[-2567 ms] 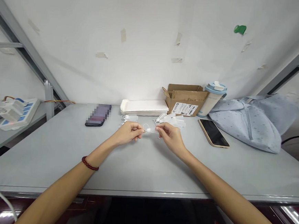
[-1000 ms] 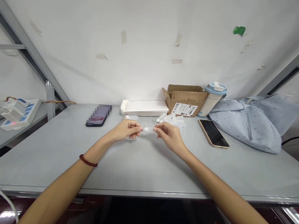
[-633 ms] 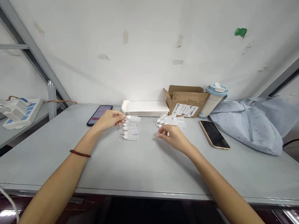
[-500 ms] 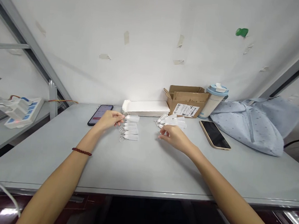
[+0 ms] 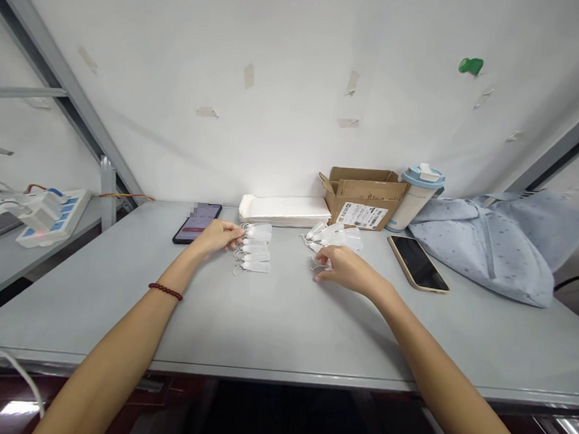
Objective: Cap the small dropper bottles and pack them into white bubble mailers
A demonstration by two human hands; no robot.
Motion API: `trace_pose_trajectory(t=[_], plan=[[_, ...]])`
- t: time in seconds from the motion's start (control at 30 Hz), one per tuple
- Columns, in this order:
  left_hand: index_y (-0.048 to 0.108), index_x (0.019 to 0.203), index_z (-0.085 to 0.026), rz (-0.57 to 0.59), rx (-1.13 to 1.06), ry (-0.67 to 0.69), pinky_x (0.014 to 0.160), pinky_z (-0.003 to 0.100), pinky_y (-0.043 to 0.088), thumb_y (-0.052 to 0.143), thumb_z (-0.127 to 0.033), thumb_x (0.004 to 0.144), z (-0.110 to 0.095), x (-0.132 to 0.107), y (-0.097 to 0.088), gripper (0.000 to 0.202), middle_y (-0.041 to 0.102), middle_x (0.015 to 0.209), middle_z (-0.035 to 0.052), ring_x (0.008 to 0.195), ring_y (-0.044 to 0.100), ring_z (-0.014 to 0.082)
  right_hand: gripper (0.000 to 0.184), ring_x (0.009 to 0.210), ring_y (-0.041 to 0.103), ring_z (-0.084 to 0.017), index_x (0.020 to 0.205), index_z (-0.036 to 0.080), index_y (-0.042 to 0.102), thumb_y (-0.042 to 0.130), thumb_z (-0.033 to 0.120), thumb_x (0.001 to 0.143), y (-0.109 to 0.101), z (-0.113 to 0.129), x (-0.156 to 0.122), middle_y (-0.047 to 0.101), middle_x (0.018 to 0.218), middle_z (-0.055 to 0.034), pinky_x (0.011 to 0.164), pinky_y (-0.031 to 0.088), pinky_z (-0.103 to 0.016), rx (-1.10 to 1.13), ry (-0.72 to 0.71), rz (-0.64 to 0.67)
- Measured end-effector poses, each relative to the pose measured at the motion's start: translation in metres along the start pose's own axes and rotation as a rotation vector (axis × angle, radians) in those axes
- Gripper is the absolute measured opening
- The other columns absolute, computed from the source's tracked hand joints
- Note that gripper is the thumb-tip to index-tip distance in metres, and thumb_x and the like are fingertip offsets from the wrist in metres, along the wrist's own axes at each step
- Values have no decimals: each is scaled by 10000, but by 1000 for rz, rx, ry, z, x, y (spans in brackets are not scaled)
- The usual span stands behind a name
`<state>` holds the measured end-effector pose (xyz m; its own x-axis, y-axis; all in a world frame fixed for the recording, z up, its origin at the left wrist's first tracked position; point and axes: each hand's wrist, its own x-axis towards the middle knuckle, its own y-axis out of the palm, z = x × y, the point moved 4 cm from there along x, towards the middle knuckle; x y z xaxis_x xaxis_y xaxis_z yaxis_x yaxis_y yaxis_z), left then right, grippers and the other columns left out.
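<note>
A neat row of small white tags with string loops (image 5: 255, 248) lies on the grey table (image 5: 272, 316). My left hand (image 5: 216, 235), with a red bead bracelet on its wrist, reaches to the row's left end, fingertips pinched at the loop of the top tag. A loose pile of the same white tags (image 5: 335, 234) lies to the right. My right hand (image 5: 342, 266) rests just in front of that pile, palm down, fingers curled onto a tag at its near edge, a bit of string showing under the fingertips.
A phone with a lit screen (image 5: 197, 222) lies left of the row. Behind stand a flat white stack (image 5: 285, 210), an open cardboard box (image 5: 362, 196) and a lidded cup (image 5: 415, 197). A dark phone (image 5: 419, 263) and a blue bag (image 5: 492, 243) lie right. A power strip (image 5: 52, 215) sits far left.
Both hands held one tag between them over the table's middle. My left hand then carried it to the top of the row, and my right hand went back to the loose pile.
</note>
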<state>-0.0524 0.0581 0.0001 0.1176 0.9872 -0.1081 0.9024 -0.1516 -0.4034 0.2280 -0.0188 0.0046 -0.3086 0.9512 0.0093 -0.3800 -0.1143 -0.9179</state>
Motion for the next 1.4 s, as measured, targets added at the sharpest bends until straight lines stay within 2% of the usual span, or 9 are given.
trace_pose_trajectory(t=[0.13, 0.27, 0.4, 0.5, 0.73, 0.9, 1.03, 1.2, 1.4], plan=[[668, 690, -121, -26, 12, -13, 451, 218, 358, 710, -407, 613, 4, 3, -2, 299, 650, 659, 53, 504, 514, 103, 294, 807, 579, -179, 951, 183, 638, 723, 228, 673, -1, -3, 0, 647, 946, -48, 627, 381, -243, -33, 9, 17], [658, 699, -123, -121, 70, -17, 448, 226, 362, 661, -350, 664, 3, 4, -8, 230, 645, 643, 52, 478, 506, 110, 240, 850, 575, -189, 892, 174, 631, 717, 200, 670, -2, -2, -1, 635, 952, -53, 640, 379, -242, -46, 1, 34], [648, 687, -135, -207, 123, 29, 459, 231, 366, 595, -324, 703, -2, 4, -12, 198, 633, 604, 36, 465, 494, 116, 185, 831, 580, -184, 855, 179, 628, 679, 145, 681, -2, -1, -2, 642, 940, -54, 623, 371, -238, -52, 18, 44], [638, 646, -149, -230, 159, 79, 472, 234, 365, 585, -339, 697, -7, 2, -11, 204, 626, 566, 25, 463, 502, 124, 167, 806, 583, -178, 846, 183, 630, 651, 124, 692, -2, -1, -2, 648, 914, -50, 603, 361, -234, -48, 31, 54], [635, 640, -151, -214, 177, 161, 478, 235, 369, 582, -398, 695, -13, -2, -6, 258, 629, 578, 25, 467, 509, 124, 178, 827, 581, -192, 864, 181, 621, 670, 167, 694, -6, -4, -2, 645, 925, -56, 589, 345, -238, -81, 63, 44], [641, 666, -143, -169, 132, 141, 470, 233, 372, 579, -399, 693, -14, -3, -3, 265, 624, 603, 28, 474, 501, 115, 151, 774, 586, -188, 825, 183, 620, 673, 187, 684, -11, -6, -5, 649, 919, -61, 563, 343, -246, -108, 140, 93], [638, 675, -138, -158, 106, 140, 470, 234, 373, 574, -389, 699, -17, -6, 0, 260, 610, 597, 23, 470, 494, 111, 162, 767, 582, -197, 824, 181, 624, 673, 172, 670, -12, -6, -6, 653, 888, -69, 560, 343, -253, -136, 148, 84], [647, 703, -129, -132, 108, 159, 477, 232, 370, 571, -386, 712, -18, -8, 5, 269, 601, 599, 21, 480, 489, 108, 108, 740, 576, -183, 766, 179, 635, 633, 122, 674, -13, 1, -8, 647, 827, -60, 564, 339, -251, -90, 76, 28], [640, 728, -129, -84, 113, 188, 481, 225, 368, 563, -400, 734, -30, -18, 15, 282, 584, 592, 7, 482, 487, 102, 66, 667, 528, -140, 779, 168, 617, 572, 199, 741, -16, 10, -7, 605, 743, -28, 575, 361, -246, 115, -35, -51]])
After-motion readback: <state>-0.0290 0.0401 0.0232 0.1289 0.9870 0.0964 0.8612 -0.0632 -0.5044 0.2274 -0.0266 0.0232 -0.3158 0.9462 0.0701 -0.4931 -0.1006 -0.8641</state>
